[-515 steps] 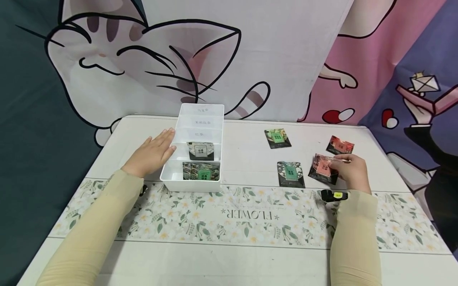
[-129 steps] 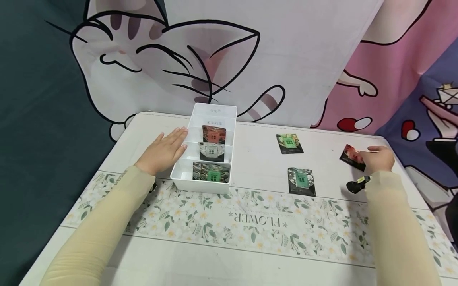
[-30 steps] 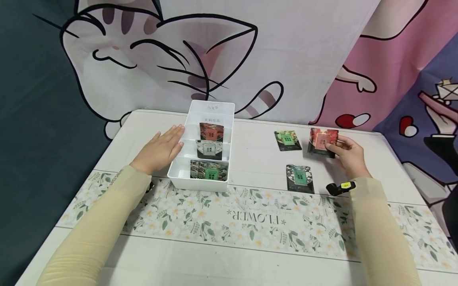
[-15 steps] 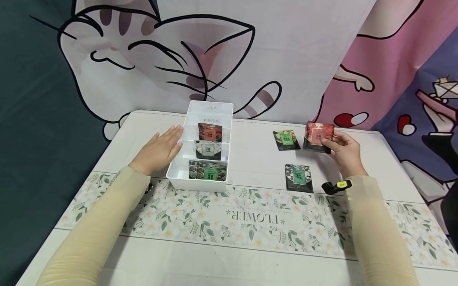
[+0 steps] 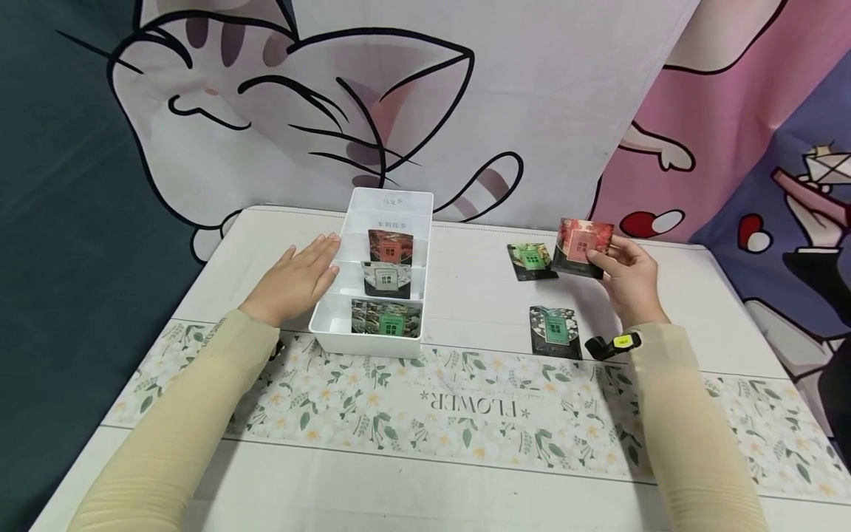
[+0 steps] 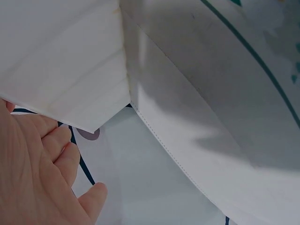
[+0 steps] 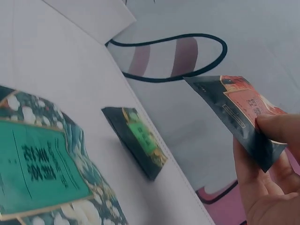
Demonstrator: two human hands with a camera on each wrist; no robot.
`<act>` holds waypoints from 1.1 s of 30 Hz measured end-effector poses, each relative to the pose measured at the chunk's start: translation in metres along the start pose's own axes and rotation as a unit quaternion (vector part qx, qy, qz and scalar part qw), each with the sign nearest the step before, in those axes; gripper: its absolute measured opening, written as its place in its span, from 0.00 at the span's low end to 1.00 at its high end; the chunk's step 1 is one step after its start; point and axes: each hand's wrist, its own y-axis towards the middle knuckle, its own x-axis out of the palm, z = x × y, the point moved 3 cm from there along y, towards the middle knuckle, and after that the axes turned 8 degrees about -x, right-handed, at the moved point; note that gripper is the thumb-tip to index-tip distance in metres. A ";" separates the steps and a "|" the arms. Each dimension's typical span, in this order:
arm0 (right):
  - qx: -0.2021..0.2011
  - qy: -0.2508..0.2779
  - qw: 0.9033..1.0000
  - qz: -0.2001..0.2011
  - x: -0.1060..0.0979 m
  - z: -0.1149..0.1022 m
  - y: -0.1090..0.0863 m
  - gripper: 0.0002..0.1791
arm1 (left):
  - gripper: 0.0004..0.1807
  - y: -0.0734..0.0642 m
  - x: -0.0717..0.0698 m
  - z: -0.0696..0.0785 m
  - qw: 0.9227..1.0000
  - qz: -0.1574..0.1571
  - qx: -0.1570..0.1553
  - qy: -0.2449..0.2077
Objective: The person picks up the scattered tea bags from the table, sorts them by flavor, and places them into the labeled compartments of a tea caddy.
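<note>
My right hand (image 5: 631,277) pinches a red-and-black tea sachet (image 5: 581,247) between thumb and fingers, held above the table; the right wrist view has this sachet (image 7: 239,110) tilted. With fingers straight, my left hand (image 5: 292,277) lies along the left side of a white divided box (image 5: 366,346); the left wrist view shows those fingertips at the box wall (image 6: 65,61). Inside the box, a green sachet group (image 5: 385,318) stands in the front compartment, a white-and-black sachet (image 5: 387,279) behind it, then a red sachet (image 5: 391,247). Handwritten labels mark the two rear compartments.
Two sachets lie flat right of the box: a yellow-green one (image 5: 532,261) farther back, partly behind the held sachet, and a dark floral one (image 5: 555,332) nearer. A cartoon cloth (image 5: 565,111) hangs along the table's rear edge.
Since the earliest frame, one red sachet has gone from the table into the box. My right hand has since lifted the other red sachet and carried it left. My left hand stays at the box.
</note>
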 end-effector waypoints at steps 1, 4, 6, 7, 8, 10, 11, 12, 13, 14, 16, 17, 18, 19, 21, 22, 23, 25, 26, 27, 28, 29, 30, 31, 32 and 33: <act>0.000 0.001 1.000 0.000 0.001 0.000 0.000 0.19 | 0.35 0.000 0.000 0.000 1.000 0.001 0.001 0.001; -0.001 0.001 1.000 0.000 0.005 0.001 -0.001 0.18 | 0.35 0.000 0.000 0.001 1.000 0.005 0.002 0.003; -0.003 0.000 1.000 -0.003 0.008 0.002 -0.001 0.18 | 0.35 0.001 0.000 0.001 1.000 0.006 0.003 0.005; -0.003 0.003 1.000 -0.003 0.009 0.003 -0.002 0.18 | 0.35 0.001 0.000 0.000 1.000 0.007 0.003 0.007; -0.004 0.001 1.000 -0.004 0.010 0.003 -0.002 0.18 | 0.35 0.001 0.000 0.000 1.000 0.007 0.002 0.008; -0.006 0.001 1.000 -0.004 0.012 0.003 -0.003 0.18 | 0.35 0.002 0.001 0.000 1.000 0.007 0.003 0.010; -0.006 0.001 1.000 -0.004 0.013 0.004 -0.003 0.18 | 0.35 0.002 0.000 0.000 1.000 0.007 0.003 0.010; -0.006 -0.004 1.000 -0.003 0.014 0.004 -0.003 0.18 | 0.35 0.002 0.000 0.000 1.000 0.006 0.004 0.010; -0.005 -0.009 1.000 -0.003 0.015 0.004 -0.004 0.18 | 0.35 0.002 0.000 0.000 1.000 0.006 0.004 0.009; -0.004 -0.012 1.000 -0.004 0.015 0.004 -0.004 0.18 | 0.35 0.001 0.000 0.001 1.000 0.005 0.005 0.008; -0.002 -0.008 1.000 -0.008 0.017 0.005 -0.004 0.18 | 0.35 0.001 -0.001 0.001 1.000 0.005 0.005 0.007; -0.001 -0.007 1.000 -0.011 0.019 0.005 -0.004 0.18 | 0.35 0.001 -0.002 0.001 1.000 0.004 0.004 0.006; -0.002 -0.010 1.000 -0.014 0.020 0.005 -0.004 0.18 | 0.35 0.000 -0.002 0.001 1.000 0.004 0.003 0.006; -0.001 -0.009 1.000 -0.016 0.022 0.005 -0.004 0.18 | 0.35 0.000 -0.002 0.001 1.000 0.003 0.003 0.005; -0.002 -0.016 1.000 -0.018 0.025 0.006 -0.005 0.17 | 0.35 0.000 -0.002 0.001 1.000 0.001 0.004 0.005; -0.001 -0.018 1.000 -0.019 0.026 0.006 -0.005 0.16 | 0.35 -0.001 -0.001 0.001 1.000 0.000 0.004 0.005; 0.000 -0.022 1.000 -0.020 0.028 0.007 -0.006 0.16 | 0.35 -0.001 -0.001 0.001 1.000 -0.001 0.004 0.005; -0.001 -0.028 0.999 -0.020 0.032 0.007 -0.007 0.15 | 0.35 -0.001 0.000 0.001 1.000 -0.002 0.006 0.004; -0.001 -0.030 0.999 -0.022 0.033 0.008 -0.007 0.15 | 0.35 -0.001 0.000 0.001 1.000 -0.002 0.006 0.004; -0.002 -0.029 0.999 -0.023 0.035 0.008 -0.008 0.15 | 0.35 -0.001 0.001 0.000 1.000 -0.001 0.005 0.003; -0.002 -0.026 0.999 -0.025 0.037 0.008 -0.008 0.15 | 0.35 0.000 0.001 -0.001 1.000 0.001 0.005 0.002; -0.003 -0.028 0.999 -0.026 0.039 0.008 -0.008 0.15 | 0.35 0.000 0.001 -0.001 1.000 0.002 0.005 0.002; -0.003 -0.029 0.999 -0.027 0.041 0.009 -0.009 0.15 | 0.35 0.000 0.002 -0.001 1.000 0.003 0.005 0.001; -0.004 -0.029 0.999 -0.028 0.042 0.009 -0.009 0.15 | 0.35 0.000 0.002 -0.001 1.000 0.004 0.005 0.000; -0.003 -0.029 0.999 -0.027 0.044 0.010 -0.010 0.15 | 0.35 0.000 0.002 -0.002 1.000 0.004 0.005 0.000; -0.003 -0.030 0.999 -0.026 0.046 0.010 -0.010 0.15 | 0.35 0.000 0.002 -0.001 1.000 0.004 0.006 0.000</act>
